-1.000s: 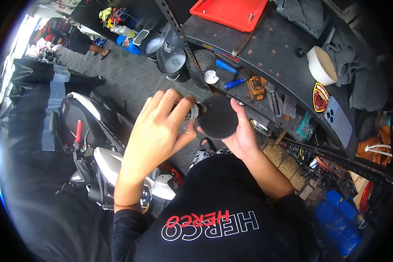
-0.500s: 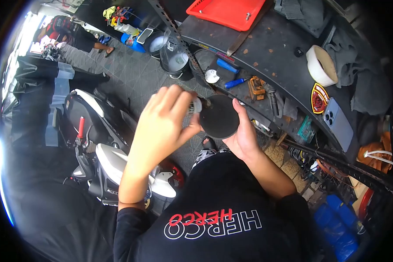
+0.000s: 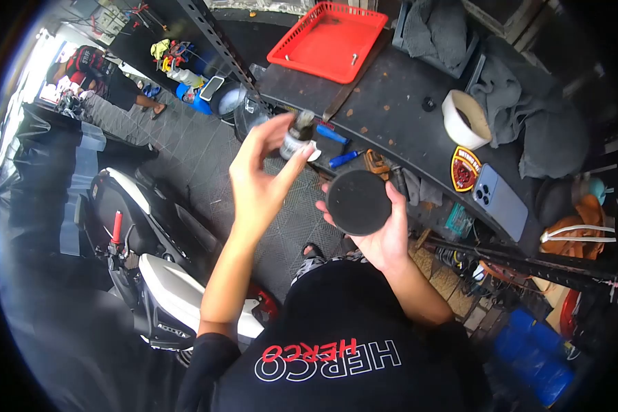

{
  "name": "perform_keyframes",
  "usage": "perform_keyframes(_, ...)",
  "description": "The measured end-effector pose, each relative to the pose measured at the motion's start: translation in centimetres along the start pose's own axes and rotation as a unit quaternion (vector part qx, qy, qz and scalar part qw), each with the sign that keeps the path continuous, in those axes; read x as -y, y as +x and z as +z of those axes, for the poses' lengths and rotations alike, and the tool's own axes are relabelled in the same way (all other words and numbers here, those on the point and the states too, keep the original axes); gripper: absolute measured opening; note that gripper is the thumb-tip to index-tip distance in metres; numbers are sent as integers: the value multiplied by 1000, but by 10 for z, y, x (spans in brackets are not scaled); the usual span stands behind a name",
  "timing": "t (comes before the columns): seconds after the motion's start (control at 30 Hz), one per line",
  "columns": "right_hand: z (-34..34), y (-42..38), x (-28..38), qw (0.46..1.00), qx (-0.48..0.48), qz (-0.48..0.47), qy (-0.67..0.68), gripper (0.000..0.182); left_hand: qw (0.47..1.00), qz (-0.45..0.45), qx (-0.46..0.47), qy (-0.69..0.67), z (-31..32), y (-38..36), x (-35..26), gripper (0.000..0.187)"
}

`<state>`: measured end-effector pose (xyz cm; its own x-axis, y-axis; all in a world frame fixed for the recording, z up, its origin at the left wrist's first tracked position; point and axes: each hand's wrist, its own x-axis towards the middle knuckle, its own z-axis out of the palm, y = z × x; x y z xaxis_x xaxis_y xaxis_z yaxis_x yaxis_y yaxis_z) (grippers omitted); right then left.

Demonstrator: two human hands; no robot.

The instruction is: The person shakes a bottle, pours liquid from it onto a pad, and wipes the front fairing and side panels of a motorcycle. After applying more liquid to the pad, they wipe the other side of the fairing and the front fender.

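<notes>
My left hand (image 3: 259,168) is raised, its fingers and thumb closed around a small bottle (image 3: 296,139) with a pale label and a dark upper part. To the right and lower, my right hand (image 3: 386,237) grips a round black disc-shaped pad (image 3: 358,202) by its edge, flat face upward. Bottle and pad are apart. Beyond the bottle, a blue-handled tool (image 3: 345,158) lies on the lower shelf.
The dark workbench (image 3: 384,117) carries a red basket (image 3: 326,41), a white tape roll (image 3: 465,118), grey cloths (image 3: 549,130), a shield-shaped patch (image 3: 465,170) and a phone (image 3: 501,202). A white scooter (image 3: 175,285) stands at left. Another person (image 3: 106,75) bends over farther back.
My left hand has lifted the bottle up and away from the pad. The right hand with the pad sits slightly lower, and the view has shifted, showing more of the bench.
</notes>
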<state>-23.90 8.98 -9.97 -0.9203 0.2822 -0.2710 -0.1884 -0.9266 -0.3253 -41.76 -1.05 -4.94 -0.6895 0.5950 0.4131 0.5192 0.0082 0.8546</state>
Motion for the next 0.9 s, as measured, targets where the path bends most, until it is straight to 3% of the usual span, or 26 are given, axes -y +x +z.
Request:
perform_keyframes(0.1,-16,-10,6,1000,3,-7,5,76,999,25,34,-23,35,32,0,48)
perform_keyframes(0.13,-20,-13,7,1000,-7,-8,4,77,994,45,49,-92,52,41,6,47)
perform_keyframes(0.3,-31,-30,14,999,-23,-25,-11,79,980,12,71,-186,112,59,19,45)
perform_keyframes(0.53,-49,-42,20,1000,-28,-11,5,79,996,35,43,-72,128,60,23,45)
perform_keyframes(0.67,-52,-40,21,999,13,37,16,77,984,153,-7,92,113,52,10,68)
perform_keyframes(0.73,-51,-34,17,998,24,58,7,75,973,180,-37,138,89,37,8,62)
perform_keyframes(0.77,-52,-28,14,997,39,70,4,74,975,156,-66,145,76,23,7,50)
perform_keyframes(0.9,-42,0,-3,990,29,137,5,72,975,21,-163,152,25,-50,35,31)
